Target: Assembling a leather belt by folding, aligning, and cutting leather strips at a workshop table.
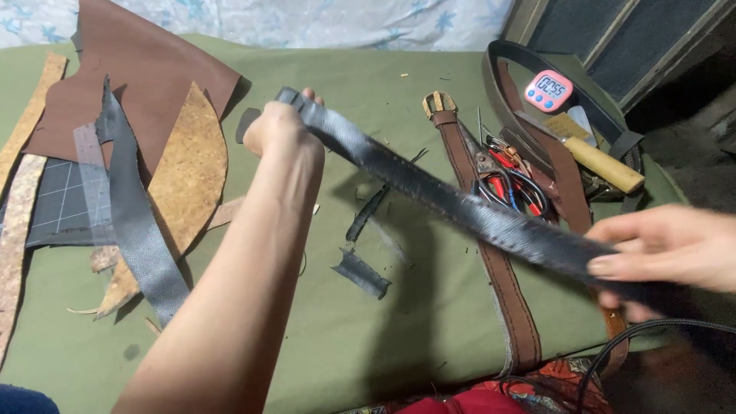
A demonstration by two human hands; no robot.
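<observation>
Nearest the camera, the left forearm rises from the bottom edge across the green cloth (368, 337) that covers the table. The left hand (282, 130) is closed in a fist around one end of a long dark grey leather strap (460, 205), held up above the cloth. The strap runs slanting down to the right, where the right hand (667, 249) pinches its other end, the thumb on top and the fingers below.

Under the strap, on the cloth, lie small dark offcuts (362, 274) and a brown stitched belt (491, 253) with a brass buckle (438, 103) at its far end. Just beside the belt, to the right, sit pliers with red handles (510, 180).

To the left lie a grey leather strip (134, 222), a tan curved leather piece (192, 169), a clear ruler (92, 176) and a dark gridded cutting mat (57, 207).

Further back spreads a large brown hide (146, 69). At the far right are a knife with a wooden handle (606, 165), a pink digital timer (549, 90) and a coiled dark belt (552, 77).
</observation>
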